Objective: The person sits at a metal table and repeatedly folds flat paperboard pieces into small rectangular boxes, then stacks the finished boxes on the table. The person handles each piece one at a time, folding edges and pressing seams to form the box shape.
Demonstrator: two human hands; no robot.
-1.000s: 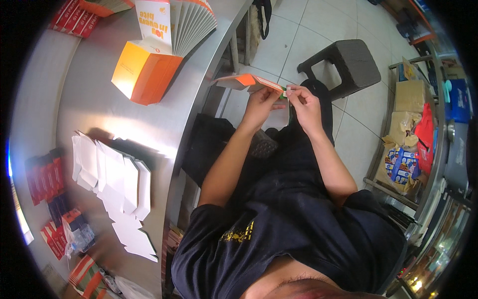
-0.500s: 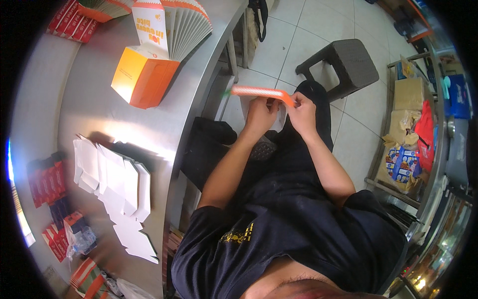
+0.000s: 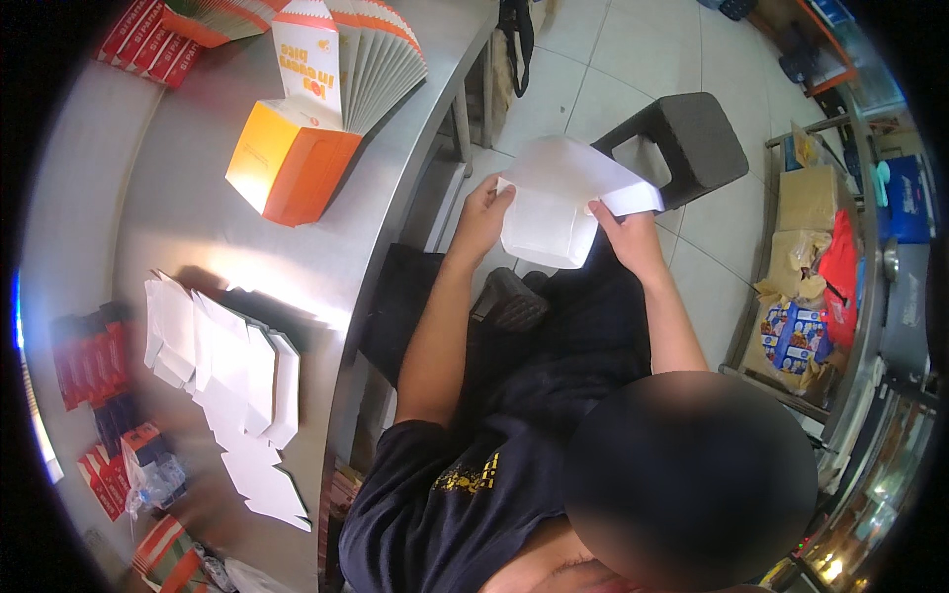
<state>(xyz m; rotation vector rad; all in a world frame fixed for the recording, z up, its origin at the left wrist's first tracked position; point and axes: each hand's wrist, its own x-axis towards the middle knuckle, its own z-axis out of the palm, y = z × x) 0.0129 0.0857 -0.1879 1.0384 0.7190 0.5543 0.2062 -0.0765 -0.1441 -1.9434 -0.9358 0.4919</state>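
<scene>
A paper food box [image 3: 547, 225] is held up over my lap, its white inside facing me and its lid panel standing up at the far side. My left hand [image 3: 480, 219] pinches the box's left edge, thumb on the inside. On the opposite side my right hand [image 3: 635, 241] grips the right wall near the lid, with the thumb over the rim. Most of the fingers of both hands are hidden behind the cardboard. To my left, white unfolded box blanks [image 3: 232, 366] lie overlapping on the metal table [image 3: 188, 178].
An orange and yellow box [image 3: 297, 163] stands at the table's far end beside a fanned stack of cartons [image 3: 381, 69]. Red packs [image 3: 91, 361] line the wall side. Beyond my hands is a dark stool [image 3: 707, 153]; a shelf with cardboard boxes [image 3: 813, 188] runs along the right.
The box, earlier seen edge-on with its orange side showing, has turned so its white inside shows. My hands have moved apart to its two sides.
</scene>
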